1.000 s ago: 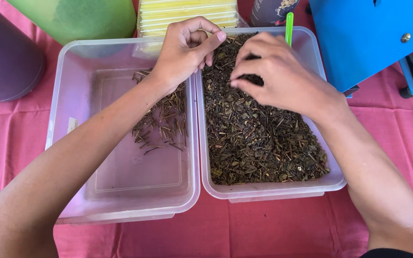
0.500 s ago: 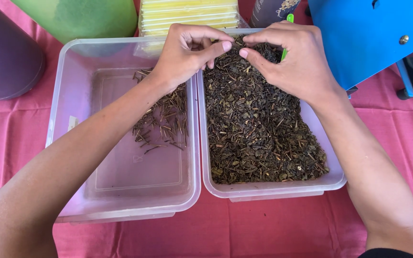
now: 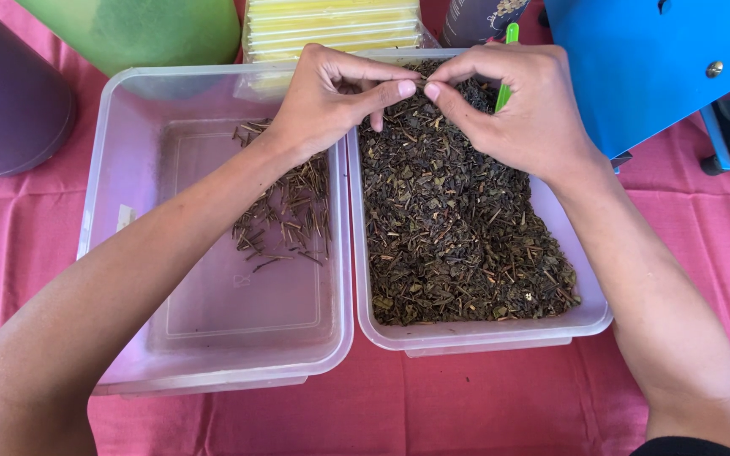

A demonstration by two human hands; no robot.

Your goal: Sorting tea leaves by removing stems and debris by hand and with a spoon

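Meeting fingertip to fingertip above the far end of the right tub (image 3: 589, 317), left hand (image 3: 323, 101) and right hand (image 3: 521, 105), each narrowed to a pinch. Between the two thumbs and forefingers, apparently a thin twig, too small to make out for certain. Below, a deep bed of loose dried leaves (image 3: 458, 228), dark green and brown, filling the right tub almost wall to wall. Alongside, touching rim to rim, the left tub (image 3: 128, 152), clear plastic and mostly bare, holding only a small heap of thin brown stems (image 3: 293, 215) gathered against the wall nearest the leaves. Likely reason for the pairing: a short reach from one tub to the other, stems kept apart from leaf. Left forearm stretched diagonally over the left tub, right forearm along the outer edge of the right one, both wrists raised clear of the contents so only the fingertips work.

Behind the right hand, a green stick (image 3: 509, 59) standing upright in the leaves at the far wall. Beyond the tubs, a stack of pale yellow packets (image 3: 331, 21), a green container (image 3: 137, 29) and a purple container (image 3: 6, 93). At upper right, a blue machine (image 3: 652, 67). Underneath everything, a table under a pink cloth (image 3: 483, 397).
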